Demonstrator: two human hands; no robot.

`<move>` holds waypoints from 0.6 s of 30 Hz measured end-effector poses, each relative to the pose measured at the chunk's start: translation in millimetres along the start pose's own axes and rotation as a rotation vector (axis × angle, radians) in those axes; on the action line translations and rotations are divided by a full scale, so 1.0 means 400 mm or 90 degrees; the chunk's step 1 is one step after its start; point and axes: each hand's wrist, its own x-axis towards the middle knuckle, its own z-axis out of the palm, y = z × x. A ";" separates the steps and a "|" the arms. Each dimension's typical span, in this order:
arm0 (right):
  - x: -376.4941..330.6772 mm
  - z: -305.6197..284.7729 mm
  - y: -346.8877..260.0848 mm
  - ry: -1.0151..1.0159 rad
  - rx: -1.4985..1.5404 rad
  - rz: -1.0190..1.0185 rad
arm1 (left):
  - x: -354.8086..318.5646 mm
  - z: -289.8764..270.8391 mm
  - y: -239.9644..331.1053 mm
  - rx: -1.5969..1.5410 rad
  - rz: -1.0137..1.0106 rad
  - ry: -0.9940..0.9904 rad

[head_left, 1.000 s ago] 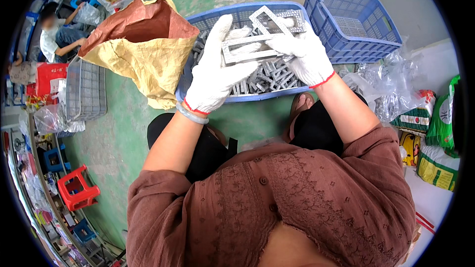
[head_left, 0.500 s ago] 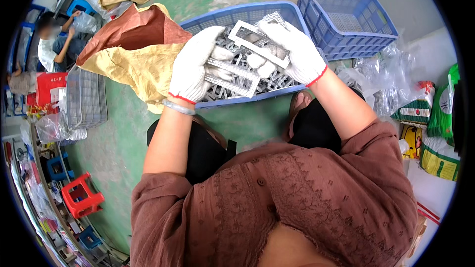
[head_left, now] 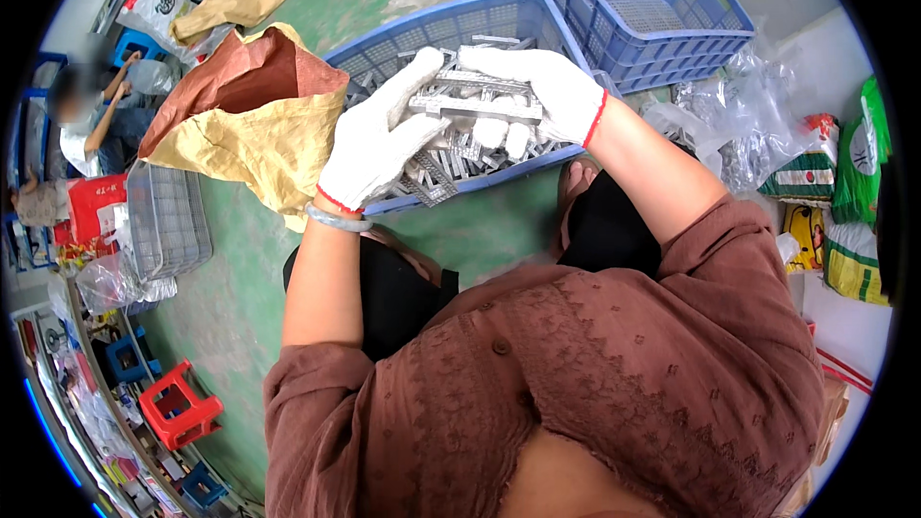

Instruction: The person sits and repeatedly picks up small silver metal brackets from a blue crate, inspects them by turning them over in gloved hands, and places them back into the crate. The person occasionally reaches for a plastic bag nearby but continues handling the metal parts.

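Note:
Both my hands wear white knitted gloves with red cuffs and are raised over a blue plastic crate (head_left: 480, 194). Between them is a small bundle of silver rectangular metal frames (head_left: 484, 107), lying crosswise and seen nearly edge-on. My right hand (head_left: 552, 86) is closed round the right end, its thumb along the far side and fingertips showing underneath. My left hand (head_left: 376, 146) grips the left end between thumb and fingers. Below its palm, another frame (head_left: 434, 180) leans at the crate's near rim. Many similar frames fill the crate, partly hidden by my hands.
A yellow woven sack (head_left: 249, 149) with a reddish-brown inside stands open against the crate's left. Another blue crate (head_left: 652, 34) is at far right, beside clear plastic bags (head_left: 758, 120). A grey crate (head_left: 171, 221), a red stool (head_left: 179, 405) and a seated person (head_left: 86, 129) are at left.
The frames, held separately and tilted face-up in each hand before, are now together and turned nearly edge-on. My hands have come closer together. The view has shifted slightly.

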 end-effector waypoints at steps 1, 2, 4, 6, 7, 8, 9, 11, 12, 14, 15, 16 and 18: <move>-0.001 -0.004 0.001 -0.013 0.017 0.021 | 0.000 -0.001 0.009 0.008 -0.028 0.000; -0.002 -0.007 0.000 -0.027 0.033 0.042 | -0.003 -0.001 0.027 0.017 -0.057 0.000; -0.005 0.008 0.004 0.017 -0.021 0.037 | 0.003 0.012 0.012 -0.025 0.009 0.036; 0.006 0.001 0.005 0.023 -0.005 0.055 | -0.007 0.000 0.003 -0.007 -0.015 0.040; 0.007 -0.004 0.004 0.030 0.004 0.061 | -0.006 0.000 0.005 0.001 -0.027 0.037; 0.005 -0.006 0.003 0.048 -0.022 0.044 | -0.006 0.001 0.006 -0.002 -0.031 0.039; 0.004 -0.007 0.002 0.065 -0.047 0.028 | -0.007 0.002 0.007 -0.005 -0.035 0.040; 0.001 0.000 0.001 0.085 -0.069 0.003 | -0.013 0.005 0.009 -0.009 -0.043 0.050; -0.003 0.011 -0.002 0.090 -0.066 -0.007 | -0.016 0.007 0.008 -0.011 -0.045 0.056; -0.011 0.016 -0.006 0.088 -0.049 -0.018 | -0.018 0.013 0.015 -0.005 -0.066 0.061; -0.013 0.014 -0.008 0.079 -0.034 -0.018 | -0.020 0.016 0.028 0.003 -0.086 0.062; -0.014 0.015 -0.007 0.069 -0.021 -0.018 | -0.023 0.017 0.038 0.010 -0.105 0.064; -0.021 0.031 0.000 0.117 -0.069 -0.066 | -0.027 0.019 0.042 0.013 -0.119 0.075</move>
